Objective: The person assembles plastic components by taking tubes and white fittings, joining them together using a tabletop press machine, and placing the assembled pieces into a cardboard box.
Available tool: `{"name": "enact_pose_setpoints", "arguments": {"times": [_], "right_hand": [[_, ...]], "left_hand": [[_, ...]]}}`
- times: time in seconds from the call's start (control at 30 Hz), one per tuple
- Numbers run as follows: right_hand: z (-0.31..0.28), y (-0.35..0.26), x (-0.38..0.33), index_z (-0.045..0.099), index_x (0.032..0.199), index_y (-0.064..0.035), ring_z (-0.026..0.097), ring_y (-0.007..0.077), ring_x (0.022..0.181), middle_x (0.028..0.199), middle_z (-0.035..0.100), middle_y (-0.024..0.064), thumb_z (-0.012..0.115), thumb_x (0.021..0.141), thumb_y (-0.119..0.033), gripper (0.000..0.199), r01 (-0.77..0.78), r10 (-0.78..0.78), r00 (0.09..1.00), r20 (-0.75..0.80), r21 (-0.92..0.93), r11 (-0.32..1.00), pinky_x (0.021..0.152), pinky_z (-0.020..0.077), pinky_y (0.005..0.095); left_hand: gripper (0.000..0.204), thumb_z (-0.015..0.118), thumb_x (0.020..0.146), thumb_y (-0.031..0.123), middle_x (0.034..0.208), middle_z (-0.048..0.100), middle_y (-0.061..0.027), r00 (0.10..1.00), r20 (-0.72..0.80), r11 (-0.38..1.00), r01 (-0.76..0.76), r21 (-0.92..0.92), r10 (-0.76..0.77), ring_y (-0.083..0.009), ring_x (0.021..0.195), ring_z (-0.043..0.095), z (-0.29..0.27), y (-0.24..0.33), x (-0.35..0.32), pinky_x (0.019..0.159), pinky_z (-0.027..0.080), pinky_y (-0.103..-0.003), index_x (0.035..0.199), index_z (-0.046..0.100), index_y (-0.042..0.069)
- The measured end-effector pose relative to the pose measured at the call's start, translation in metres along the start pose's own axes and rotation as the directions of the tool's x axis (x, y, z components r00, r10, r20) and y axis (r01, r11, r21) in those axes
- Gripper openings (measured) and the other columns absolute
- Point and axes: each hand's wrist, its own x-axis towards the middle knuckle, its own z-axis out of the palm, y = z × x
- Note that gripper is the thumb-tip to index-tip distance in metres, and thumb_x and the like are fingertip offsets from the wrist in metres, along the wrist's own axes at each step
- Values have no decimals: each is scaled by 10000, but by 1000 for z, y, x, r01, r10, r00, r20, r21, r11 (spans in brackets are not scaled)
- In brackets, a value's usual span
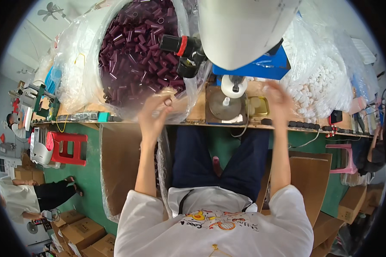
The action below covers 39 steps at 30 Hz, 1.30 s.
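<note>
At the bench's left, a clear bag (79, 55) bulges with dark purple tubes (133, 51); the left hand (155, 112) lifts below its mouth, fingers pinching one tube (168, 102); rightward, the right hand (278, 97), blurred, grip unclear, rises beside a bag of white caps (317, 77).

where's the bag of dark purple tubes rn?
Head view, upper left: the bag of dark purple tubes sits on the bench, just beyond the left hand.
</note>
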Motion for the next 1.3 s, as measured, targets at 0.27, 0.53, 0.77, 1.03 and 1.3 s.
{"name": "enact_pose_setpoints", "arguments": {"times": [0.27,0.53,0.77,1.03,1.3], "right_hand": [[-137,112,35,694,973,25,634,447,937,967,674,249,679,812,-12,166,92,-201,977,-70,-714,694,818,492,502],[-124,89,18,676,934,-1,614,401,948,940,661,175,688,823,-18,112,84,-198,977,-76,-721,688,813,476,486],[-131,64,21,702,1058,-36,626,226,830,865,634,100,684,906,-70,157,43,-98,993,-72,-547,836,734,482,336],[-35,37,-14,728,978,13,652,139,895,953,721,59,734,902,-93,131,39,-46,994,98,74,997,814,517,292],[11,-27,-22,751,926,3,665,268,916,949,723,111,789,771,-35,164,439,-431,897,99,-101,893,828,508,359]], "left_hand": [[489,755,901,69,1131,720,-161,967,226,836,221,-503,-119,-232,1002,715,55,70,-12,906,537,-325,1345,557,20],[327,730,888,30,1199,688,-175,950,312,829,194,-524,-25,-277,1136,672,133,51,18,959,514,-359,1204,651,-3],[293,773,816,29,1044,686,-165,974,175,966,-100,-240,144,-373,1020,644,155,42,1,876,513,-438,1095,689,-5],[257,777,811,24,960,695,-158,991,96,983,-78,-165,94,-400,989,637,157,43,-8,983,496,-469,1043,674,-17],[214,760,815,5,973,698,-150,986,123,981,-94,-167,115,-374,959,646,153,46,-5,1006,487,-478,1014,682,-14]]}}
